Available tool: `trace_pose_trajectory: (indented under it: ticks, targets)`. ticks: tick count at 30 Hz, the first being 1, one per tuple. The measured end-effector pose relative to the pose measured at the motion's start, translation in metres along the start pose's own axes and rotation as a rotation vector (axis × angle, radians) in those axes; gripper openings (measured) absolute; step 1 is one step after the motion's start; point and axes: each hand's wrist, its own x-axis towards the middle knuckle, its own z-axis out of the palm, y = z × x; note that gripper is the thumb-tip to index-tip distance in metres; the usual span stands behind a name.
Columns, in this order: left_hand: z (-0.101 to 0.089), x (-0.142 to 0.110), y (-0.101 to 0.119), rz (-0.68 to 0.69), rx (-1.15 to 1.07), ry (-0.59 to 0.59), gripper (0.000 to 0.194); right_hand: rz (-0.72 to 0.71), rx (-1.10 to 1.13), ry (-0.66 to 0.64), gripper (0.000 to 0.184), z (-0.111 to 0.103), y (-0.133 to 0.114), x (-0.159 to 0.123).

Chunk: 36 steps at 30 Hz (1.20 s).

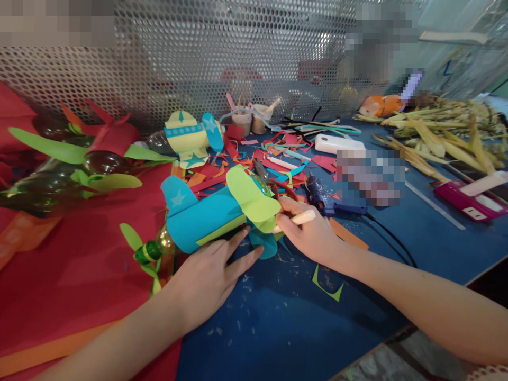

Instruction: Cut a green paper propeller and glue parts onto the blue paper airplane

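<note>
A toy airplane made from a plastic bottle wrapped in blue paper (206, 214) lies on the table, with a blue starred wing at one end and a green propeller (147, 253) at the bottle's neck. My left hand (214, 275) rests against its near side, fingers stretched and apart, the thumb hidden. In my right hand (307, 235) is a white marker (304, 217), pinched between the fingers. Its tip is hidden behind the lime-green paper tail piece (252, 198), close to my right fingertips. A blue paper piece (264, 246) shows beneath the tail.
Red, orange and blue paper scraps (214, 172) lie behind the airplane, with a blue glue gun (325, 196) to the right. Other bottle airplanes (190, 137) stand at the back left. Dried husks (448, 132) and a magenta device (472, 201) sit at right. Perforated metal (238, 47) rises behind.
</note>
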Motion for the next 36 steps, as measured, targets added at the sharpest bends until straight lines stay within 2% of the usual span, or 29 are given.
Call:
trace_pose_trajectory:
  ticks: [15, 27, 36]
  targets:
    - [0.001, 0.000, -0.001, 0.004, 0.020, 0.009, 0.047, 0.006, -0.001, -0.005, 0.014, 0.001, 0.000, 0.000]
    - [0.003, -0.001, -0.002, -0.005, -0.033, 0.063, 0.046, -0.002, 0.001, 0.000, 0.012, 0.002, 0.000, 0.000]
    - [0.013, -0.005, -0.002, -0.031, -0.041, 0.098, 0.048, -0.014, -0.011, -0.001, 0.013, 0.002, 0.001, -0.001]
